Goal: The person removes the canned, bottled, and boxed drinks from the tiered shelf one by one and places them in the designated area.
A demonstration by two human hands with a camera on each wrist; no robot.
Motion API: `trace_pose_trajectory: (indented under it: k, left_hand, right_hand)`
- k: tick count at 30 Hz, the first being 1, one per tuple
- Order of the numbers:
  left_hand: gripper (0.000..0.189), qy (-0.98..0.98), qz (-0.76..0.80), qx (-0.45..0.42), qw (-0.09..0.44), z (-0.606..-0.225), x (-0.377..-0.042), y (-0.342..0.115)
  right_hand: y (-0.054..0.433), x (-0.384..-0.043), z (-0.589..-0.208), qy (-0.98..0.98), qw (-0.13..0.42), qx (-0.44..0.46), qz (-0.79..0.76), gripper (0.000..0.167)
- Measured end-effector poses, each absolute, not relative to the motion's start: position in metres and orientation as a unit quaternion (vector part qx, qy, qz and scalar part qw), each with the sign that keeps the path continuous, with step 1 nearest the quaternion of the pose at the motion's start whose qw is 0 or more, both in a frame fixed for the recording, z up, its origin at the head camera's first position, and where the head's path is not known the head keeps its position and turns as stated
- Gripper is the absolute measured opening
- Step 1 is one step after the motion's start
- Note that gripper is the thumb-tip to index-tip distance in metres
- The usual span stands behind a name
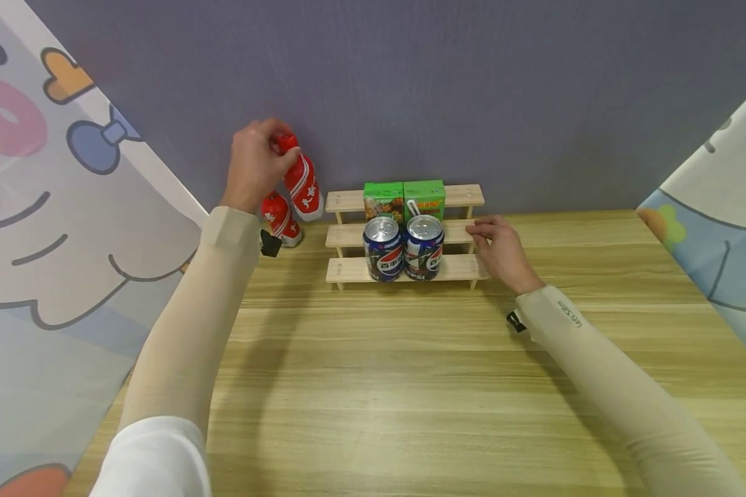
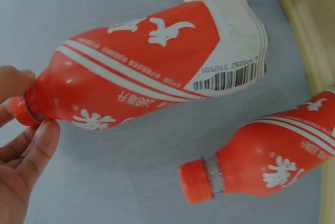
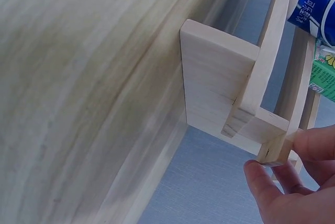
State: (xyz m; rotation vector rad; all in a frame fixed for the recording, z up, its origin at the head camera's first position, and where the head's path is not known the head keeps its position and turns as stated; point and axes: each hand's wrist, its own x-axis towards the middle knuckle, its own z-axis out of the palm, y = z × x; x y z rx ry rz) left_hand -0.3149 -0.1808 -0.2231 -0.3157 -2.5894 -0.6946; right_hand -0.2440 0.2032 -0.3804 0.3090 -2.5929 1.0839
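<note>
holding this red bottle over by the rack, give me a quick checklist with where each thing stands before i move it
1. Grip on the red bottle: ok, the left hand pinches it at the neck end.
2. Cap on that bottle: ok, it is in place; how tight, cannot tell.
3. Bottle upright: not ok, it is tilted.
4. Rack steadied: ok, the right hand pinches the right end of its middle step.
5. Cans upright: ok, both stand side by side.
6. Green boxes seated properly: cannot tell, the cans hide their bottoms.
</note>
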Motion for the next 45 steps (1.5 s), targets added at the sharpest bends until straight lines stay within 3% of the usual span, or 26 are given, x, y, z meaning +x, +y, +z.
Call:
trace_pose_trajectory:
  k: [8, 18, 45]
  left_hand:
    - [0.028, -0.948, -0.240, -0.129, 0.165, -0.237, -0.319, -0.186]
    - [0.029, -0.961, -0.197, -0.128, 0.149, -0.254, -0.324, -0.186]
    - [0.024, -0.958, -0.126, -0.168, 0.197, -0.281, -0.335, -0.189]
  right_hand:
    - [0.203, -0.243, -0.380, -0.909, 0.157, 0.111, 0.371, 0.022]
    - [0.203, -0.242, -0.379, -0.908, 0.153, 0.109, 0.375, 0.022]
    - [0.203, -0.243, -0.381, -0.902, 0.156, 0.108, 0.387, 0.022]
